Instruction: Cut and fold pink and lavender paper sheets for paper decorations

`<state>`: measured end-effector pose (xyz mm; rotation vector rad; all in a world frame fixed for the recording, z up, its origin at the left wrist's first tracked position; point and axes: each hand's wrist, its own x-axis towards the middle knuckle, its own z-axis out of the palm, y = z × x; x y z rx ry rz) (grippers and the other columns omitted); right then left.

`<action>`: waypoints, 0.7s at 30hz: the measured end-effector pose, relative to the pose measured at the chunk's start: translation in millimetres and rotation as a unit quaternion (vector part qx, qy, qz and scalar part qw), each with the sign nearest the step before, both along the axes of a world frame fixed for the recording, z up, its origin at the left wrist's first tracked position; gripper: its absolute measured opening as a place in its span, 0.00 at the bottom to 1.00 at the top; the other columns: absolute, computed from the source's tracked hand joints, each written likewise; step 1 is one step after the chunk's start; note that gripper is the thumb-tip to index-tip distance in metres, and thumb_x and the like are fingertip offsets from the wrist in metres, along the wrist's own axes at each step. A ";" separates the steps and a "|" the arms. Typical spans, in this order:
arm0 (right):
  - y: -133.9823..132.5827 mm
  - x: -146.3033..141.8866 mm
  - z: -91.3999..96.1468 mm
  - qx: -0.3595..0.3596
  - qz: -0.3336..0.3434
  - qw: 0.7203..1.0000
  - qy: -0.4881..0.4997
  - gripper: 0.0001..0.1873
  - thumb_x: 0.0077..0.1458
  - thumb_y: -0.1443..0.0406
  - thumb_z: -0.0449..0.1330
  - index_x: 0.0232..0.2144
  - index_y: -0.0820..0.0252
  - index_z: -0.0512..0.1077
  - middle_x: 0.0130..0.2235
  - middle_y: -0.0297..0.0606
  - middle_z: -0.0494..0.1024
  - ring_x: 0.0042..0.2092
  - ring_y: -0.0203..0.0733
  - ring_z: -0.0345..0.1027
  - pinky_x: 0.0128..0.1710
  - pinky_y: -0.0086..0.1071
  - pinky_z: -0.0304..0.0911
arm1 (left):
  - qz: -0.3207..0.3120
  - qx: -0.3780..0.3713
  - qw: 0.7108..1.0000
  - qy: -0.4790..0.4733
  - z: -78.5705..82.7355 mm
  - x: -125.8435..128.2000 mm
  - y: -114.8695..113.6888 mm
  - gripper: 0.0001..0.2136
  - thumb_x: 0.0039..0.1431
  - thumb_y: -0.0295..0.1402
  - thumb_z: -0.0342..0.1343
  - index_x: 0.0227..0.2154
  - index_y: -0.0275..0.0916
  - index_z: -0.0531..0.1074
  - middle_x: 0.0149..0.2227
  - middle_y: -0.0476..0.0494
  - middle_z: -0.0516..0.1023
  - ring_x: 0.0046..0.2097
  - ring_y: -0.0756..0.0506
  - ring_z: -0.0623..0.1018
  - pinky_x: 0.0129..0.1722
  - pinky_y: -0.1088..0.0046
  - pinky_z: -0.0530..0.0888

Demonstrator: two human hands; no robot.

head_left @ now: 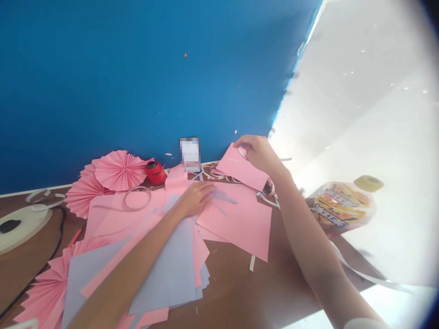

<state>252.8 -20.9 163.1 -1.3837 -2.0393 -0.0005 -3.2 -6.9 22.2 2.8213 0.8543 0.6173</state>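
Observation:
My left hand lies with its fingers stretched out over a pink sheet and the lavender scraps on it. Under my left forearm spreads a loose pile of pink and lavender sheets. Farther back on the right, my right hand has its fingers closed at the upper edge of a smaller pink piece of paper, which is tilted up off the table. A thin pale curved shape shows by those fingertips; I cannot make out what it is.
Pink pleated paper rosettes sit at the left, beside a red object with a dark top. A phone leans on the blue wall. Paper strips lie behind the sheets. A yellow-capped bottle stands right; a white round device is left.

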 end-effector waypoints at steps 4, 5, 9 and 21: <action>-1.5 -12.4 -5.5 -0.067 -0.008 0.994 -0.088 0.23 0.49 0.79 0.43 0.34 0.61 0.76 0.41 0.41 0.77 0.43 0.46 0.65 0.43 0.35 0.57 | 0.125 0.015 0.990 -0.064 -6.7 -2.9 7.7 0.19 0.59 0.22 0.42 0.49 0.39 0.70 0.51 0.41 0.72 0.54 0.42 0.68 0.54 0.60 0.66; -1.6 -16.1 -8.3 -0.095 -0.013 0.988 -0.121 0.22 0.50 0.78 0.44 0.33 0.61 0.76 0.40 0.43 0.77 0.43 0.46 0.65 0.43 0.35 0.57 | 0.125 0.016 0.990 -0.064 -7.0 -3.5 7.9 0.18 0.58 0.22 0.42 0.47 0.39 0.71 0.50 0.40 0.72 0.53 0.42 0.68 0.53 0.60 0.66; -0.5 -39.7 -28.5 -0.172 -0.012 0.946 -0.274 0.15 0.53 0.74 0.51 0.34 0.62 0.76 0.39 0.48 0.76 0.43 0.50 0.65 0.43 0.37 0.57 | 0.006 -0.019 1.000 -0.009 -1.8 -4.4 2.2 0.12 0.60 0.31 0.49 0.43 0.42 0.74 0.45 0.40 0.73 0.48 0.42 0.71 0.50 0.63 0.67; 1.0 -87.1 -73.4 -0.279 0.009 0.876 -0.394 0.23 0.47 0.64 0.65 0.47 0.68 0.73 0.50 0.55 0.73 0.53 0.58 0.60 0.44 0.42 0.64 | -0.039 -0.162 0.986 -0.033 3.7 -2.9 -3.4 0.09 0.61 0.36 0.51 0.33 0.41 0.75 0.38 0.43 0.72 0.39 0.47 0.74 0.39 0.70 0.71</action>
